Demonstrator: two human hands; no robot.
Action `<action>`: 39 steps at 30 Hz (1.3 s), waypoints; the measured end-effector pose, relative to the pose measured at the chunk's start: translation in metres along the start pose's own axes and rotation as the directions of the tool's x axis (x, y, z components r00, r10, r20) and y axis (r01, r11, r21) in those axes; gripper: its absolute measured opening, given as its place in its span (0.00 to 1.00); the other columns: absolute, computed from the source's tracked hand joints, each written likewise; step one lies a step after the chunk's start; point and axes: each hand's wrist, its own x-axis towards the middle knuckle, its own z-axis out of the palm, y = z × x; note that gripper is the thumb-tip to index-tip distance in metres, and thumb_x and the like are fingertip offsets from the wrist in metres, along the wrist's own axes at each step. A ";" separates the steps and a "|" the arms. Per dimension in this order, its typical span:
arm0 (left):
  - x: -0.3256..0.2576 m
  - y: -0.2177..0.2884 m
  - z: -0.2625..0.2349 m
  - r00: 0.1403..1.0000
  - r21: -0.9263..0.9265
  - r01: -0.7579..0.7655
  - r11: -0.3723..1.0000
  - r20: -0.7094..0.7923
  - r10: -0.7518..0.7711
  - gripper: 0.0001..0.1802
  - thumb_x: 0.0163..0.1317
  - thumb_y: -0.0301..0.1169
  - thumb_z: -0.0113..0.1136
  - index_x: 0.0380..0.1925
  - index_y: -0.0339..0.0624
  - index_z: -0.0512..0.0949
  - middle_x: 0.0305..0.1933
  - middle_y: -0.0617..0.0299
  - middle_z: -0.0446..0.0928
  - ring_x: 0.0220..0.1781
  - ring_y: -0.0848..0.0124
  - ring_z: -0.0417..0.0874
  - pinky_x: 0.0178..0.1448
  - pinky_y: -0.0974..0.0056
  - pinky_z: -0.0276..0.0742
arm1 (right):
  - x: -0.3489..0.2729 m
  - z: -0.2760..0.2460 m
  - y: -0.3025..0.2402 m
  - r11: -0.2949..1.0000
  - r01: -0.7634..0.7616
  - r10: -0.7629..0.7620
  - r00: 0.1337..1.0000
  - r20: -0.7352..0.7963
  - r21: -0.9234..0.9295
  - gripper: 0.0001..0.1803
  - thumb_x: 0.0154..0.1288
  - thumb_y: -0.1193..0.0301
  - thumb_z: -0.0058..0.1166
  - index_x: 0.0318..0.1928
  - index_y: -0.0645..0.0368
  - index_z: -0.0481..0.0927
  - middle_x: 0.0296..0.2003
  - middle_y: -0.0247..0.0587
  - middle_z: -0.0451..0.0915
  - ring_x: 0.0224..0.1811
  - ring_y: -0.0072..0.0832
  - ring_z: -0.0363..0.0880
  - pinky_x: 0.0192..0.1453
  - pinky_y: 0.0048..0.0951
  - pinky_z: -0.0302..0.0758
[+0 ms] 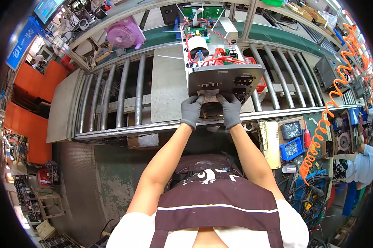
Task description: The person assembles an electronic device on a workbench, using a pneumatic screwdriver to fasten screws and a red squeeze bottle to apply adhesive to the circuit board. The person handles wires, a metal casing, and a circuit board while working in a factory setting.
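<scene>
In front of me stands an uncased electronic unit with a dark grey end panel (203, 78) facing me. Behind this panel, red wires, a white cylinder (198, 46) and green circuit boards (201, 29) lie exposed. My left hand (191, 110) and my right hand (231, 109), both in grey gloves, meet at the panel's lower part. Between their thumbs and fingers is a small pale rectangular piece (211, 96), like a label or sticker, pinched at its two ends against or close to the panel. Some fingertips are hidden behind it.
The unit rests over a roller conveyor (121, 93) with a flat board (168, 87). Blue bins of small parts (291, 149), a red-handled tool (307, 136) and a coiled orange air hose (318, 142) are at right. A purple fan (122, 35) stands beyond the conveyor.
</scene>
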 end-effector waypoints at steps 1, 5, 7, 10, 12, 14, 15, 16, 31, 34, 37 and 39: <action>0.001 -0.001 -0.001 1.000 0.001 -0.008 1.000 -0.001 0.008 0.17 0.58 0.38 0.63 0.34 0.31 0.80 0.28 0.65 0.78 0.29 0.80 0.72 0.33 0.72 0.68 | 0.000 0.000 0.000 1.000 -0.008 0.008 1.000 0.002 0.002 0.12 0.56 0.73 0.61 0.39 0.66 0.79 0.35 0.38 0.81 0.37 0.22 0.76 0.45 0.23 0.71; 0.000 0.004 0.002 0.999 -0.020 0.031 0.999 -0.021 -0.031 0.15 0.58 0.34 0.62 0.32 0.29 0.80 0.26 0.64 0.78 0.29 0.79 0.72 0.35 0.71 0.69 | 0.001 0.003 -0.003 0.998 -0.037 0.037 0.999 -0.007 0.041 0.11 0.56 0.73 0.61 0.39 0.65 0.80 0.35 0.38 0.81 0.37 0.21 0.75 0.46 0.23 0.70; 0.001 0.006 0.003 0.999 -0.015 0.036 0.999 -0.024 -0.036 0.15 0.57 0.35 0.63 0.31 0.29 0.80 0.25 0.64 0.77 0.28 0.79 0.70 0.33 0.71 0.67 | 0.001 0.004 -0.003 0.997 -0.046 0.047 0.999 -0.017 0.058 0.11 0.55 0.73 0.61 0.39 0.65 0.80 0.35 0.38 0.81 0.37 0.21 0.75 0.46 0.23 0.70; 0.001 0.005 0.007 0.997 -0.017 0.041 0.999 -0.068 -0.042 0.16 0.56 0.36 0.64 0.29 0.29 0.81 0.23 0.65 0.76 0.27 0.79 0.69 0.31 0.70 0.66 | 0.002 0.004 -0.001 0.998 -0.049 0.051 0.998 -0.027 0.049 0.11 0.55 0.74 0.61 0.39 0.65 0.80 0.36 0.38 0.81 0.37 0.21 0.75 0.46 0.23 0.70; 0.004 0.002 0.008 0.994 -0.003 0.038 0.999 -0.098 -0.038 0.17 0.55 0.37 0.65 0.28 0.29 0.80 0.22 0.65 0.76 0.26 0.79 0.68 0.30 0.70 0.66 | 0.002 0.005 0.000 0.998 -0.041 0.042 0.999 -0.032 0.039 0.11 0.55 0.74 0.61 0.39 0.65 0.80 0.36 0.38 0.81 0.37 0.21 0.75 0.46 0.23 0.70; 0.007 -0.003 0.007 0.993 0.030 0.029 0.999 -0.117 -0.026 0.18 0.54 0.37 0.66 0.27 0.28 0.80 0.21 0.65 0.76 0.25 0.79 0.68 0.30 0.69 0.66 | 0.002 0.006 -0.001 0.999 -0.037 0.038 0.998 -0.040 0.034 0.11 0.55 0.74 0.61 0.39 0.65 0.80 0.36 0.38 0.81 0.37 0.21 0.75 0.46 0.23 0.70; 0.007 -0.006 0.008 0.991 0.038 0.004 0.999 -0.132 0.002 0.18 0.54 0.38 0.66 0.27 0.29 0.81 0.22 0.65 0.76 0.25 0.80 0.69 0.29 0.71 0.66 | 0.001 0.008 -0.001 0.999 -0.035 0.036 0.998 -0.044 0.031 0.11 0.55 0.74 0.61 0.39 0.65 0.80 0.36 0.38 0.81 0.37 0.21 0.75 0.46 0.23 0.70; 0.007 -0.006 0.009 0.989 0.047 -0.023 0.999 -0.142 0.029 0.18 0.54 0.39 0.66 0.27 0.29 0.81 0.22 0.65 0.76 0.25 0.80 0.69 0.28 0.72 0.66 | 0.002 0.008 -0.001 0.999 -0.030 0.032 0.998 -0.056 0.035 0.11 0.55 0.75 0.60 0.39 0.65 0.80 0.36 0.38 0.81 0.37 0.21 0.75 0.46 0.23 0.70; 0.007 0.005 0.005 0.962 0.579 0.045 0.814 -0.246 0.122 0.31 0.47 0.58 0.63 0.23 0.36 0.83 0.15 0.58 0.77 0.18 0.69 0.79 0.28 0.64 0.71 | -0.002 0.018 -0.006 0.998 -0.016 0.025 0.991 -0.132 0.066 0.14 0.54 0.76 0.60 0.42 0.66 0.78 0.38 0.38 0.81 0.38 0.23 0.76 0.46 0.23 0.70; 0.009 0.005 -0.006 0.974 0.654 0.126 0.746 -0.224 0.032 0.33 0.46 0.62 0.61 0.19 0.36 0.82 0.14 0.57 0.77 0.19 0.68 0.80 0.29 0.63 0.72 | -0.005 0.019 -0.007 0.998 -0.018 0.026 0.989 -0.143 0.056 0.14 0.55 0.76 0.59 0.42 0.66 0.78 0.37 0.38 0.81 0.37 0.23 0.75 0.46 0.24 0.70; 0.006 0.003 -0.022 0.977 0.579 0.187 0.794 -0.195 -0.088 0.30 0.49 0.58 0.61 0.18 0.36 0.81 0.16 0.56 0.78 0.20 0.67 0.80 0.30 0.62 0.72 | -0.006 0.020 -0.007 0.997 -0.007 0.018 0.989 -0.146 0.077 0.13 0.55 0.76 0.59 0.42 0.66 0.78 0.37 0.38 0.81 0.37 0.24 0.75 0.46 0.24 0.69; 0.008 -0.014 -0.037 0.973 0.474 0.217 0.853 -0.175 -0.151 0.28 0.50 0.57 0.60 0.22 0.38 0.82 0.19 0.56 0.79 0.24 0.63 0.81 0.34 0.59 0.72 | -0.004 0.021 -0.004 0.992 0.006 0.010 0.992 -0.126 0.126 0.13 0.56 0.76 0.58 0.43 0.67 0.77 0.38 0.39 0.80 0.38 0.24 0.75 0.47 0.25 0.69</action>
